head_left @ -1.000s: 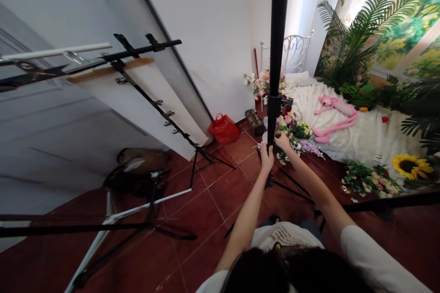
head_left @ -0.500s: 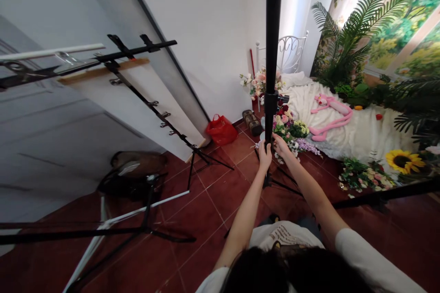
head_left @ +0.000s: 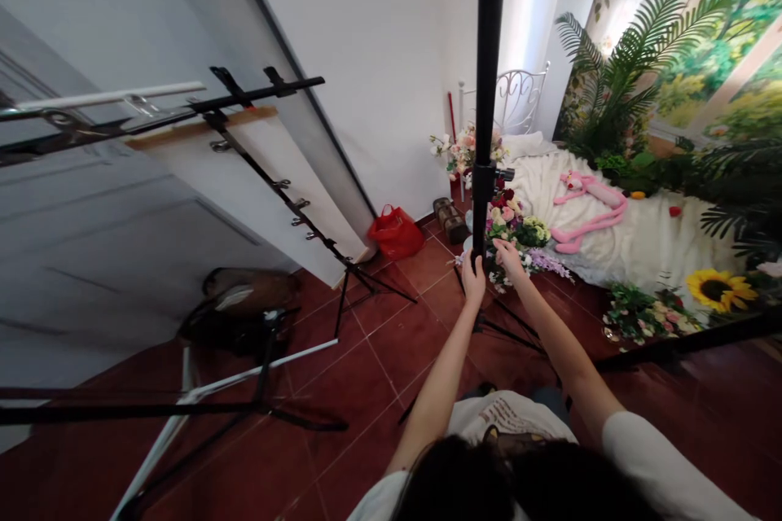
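A tall black stand pole (head_left: 487, 81) rises upright in front of me, with a collar and a side knob (head_left: 504, 174) partway up. My left hand (head_left: 472, 275) is wrapped round the pole below that collar. Just right of the pole, my right hand (head_left: 508, 256) is off it, its fingers bent together near the flowers; whether anything small is between them is too small to tell. The stand's black legs (head_left: 513, 326) spread over the red tiles.
A bed (head_left: 656, 216) with a pink plush toy (head_left: 602, 199) and flowers (head_left: 510, 220) lies to the right. A red bag (head_left: 396, 231) sits by the wall. A clamped white board (head_left: 293, 203) and white frame legs (head_left: 162, 440) stand at left.
My right hand has come off the pole and moved slightly right. My left hand stays on the pole. The view has shifted slightly, and a dark round part shows at the top.
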A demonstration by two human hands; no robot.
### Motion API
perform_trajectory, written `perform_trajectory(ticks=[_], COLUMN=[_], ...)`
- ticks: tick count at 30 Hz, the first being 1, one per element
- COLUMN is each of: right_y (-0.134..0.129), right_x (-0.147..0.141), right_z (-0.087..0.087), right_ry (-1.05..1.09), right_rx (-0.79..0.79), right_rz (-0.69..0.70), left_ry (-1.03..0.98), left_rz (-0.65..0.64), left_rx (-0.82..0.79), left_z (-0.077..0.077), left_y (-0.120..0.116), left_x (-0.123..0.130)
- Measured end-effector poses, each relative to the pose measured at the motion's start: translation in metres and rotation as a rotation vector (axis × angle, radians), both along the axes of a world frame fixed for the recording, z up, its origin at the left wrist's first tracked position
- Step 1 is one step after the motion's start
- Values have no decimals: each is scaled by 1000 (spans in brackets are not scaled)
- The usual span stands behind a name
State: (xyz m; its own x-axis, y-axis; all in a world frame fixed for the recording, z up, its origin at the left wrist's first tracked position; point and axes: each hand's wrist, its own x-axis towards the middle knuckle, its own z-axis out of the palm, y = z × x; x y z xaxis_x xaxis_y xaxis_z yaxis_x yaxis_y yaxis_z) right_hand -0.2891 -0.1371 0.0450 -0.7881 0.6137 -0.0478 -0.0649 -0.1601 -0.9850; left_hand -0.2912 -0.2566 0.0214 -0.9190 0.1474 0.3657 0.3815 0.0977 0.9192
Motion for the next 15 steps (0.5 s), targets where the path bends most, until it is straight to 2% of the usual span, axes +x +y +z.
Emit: perform_trajectory(ticks=[2, 4, 5, 7, 9, 10, 12, 15], right_y=[16, 34, 43, 59, 71, 76, 84, 93], right_x=[29, 64, 83, 122, 162, 182, 223, 284], right_z=[-9, -19, -24, -32, -38, -40, -43, -45], right_ry=[-35, -50, -51, -50, -32, -13, 33, 100], right_rx=[-96, -173, -203, -243, -276, -310, -420, -632], right_rz=[-2, -67, -109, -209, -316, -374, -496, -668], left_ry=[-44, -184, -262, -391, -483, -496, -463, -348], left_rz=[147, 319, 333, 156, -149, -304, -587, -935], left_rx=[18, 42, 34, 11, -16, -25, -33, -26], left_z=[-16, -42, -56, -82, -97, -99, -93, -65], left_y=[4, 15, 22, 43, 69, 84, 114, 159], left_x=[20, 45, 58, 86, 111, 123, 147, 183])
